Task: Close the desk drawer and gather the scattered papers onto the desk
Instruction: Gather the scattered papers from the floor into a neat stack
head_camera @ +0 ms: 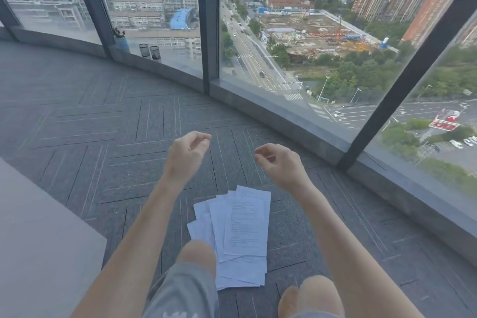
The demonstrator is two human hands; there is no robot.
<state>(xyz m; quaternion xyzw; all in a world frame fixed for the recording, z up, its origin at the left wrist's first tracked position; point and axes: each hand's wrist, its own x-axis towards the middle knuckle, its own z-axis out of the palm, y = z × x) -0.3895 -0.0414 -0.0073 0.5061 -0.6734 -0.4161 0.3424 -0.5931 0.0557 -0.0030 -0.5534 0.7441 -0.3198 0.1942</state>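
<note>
Several white printed papers lie fanned out on the grey carpet between my knees. My left hand hangs in the air above and beyond them, fingers loosely curled, holding nothing. My right hand hovers a little to the right at the same height, also loosely curled and holding nothing. Neither hand touches the papers. A grey desk top fills the lower left corner. No drawer is in view.
Floor-to-ceiling windows with dark frames curve around the front and right, above a low grey ledge. Two black mesh pen cups and a blue bottle stand on the ledge at the back. Patterned carpet covers the floor.
</note>
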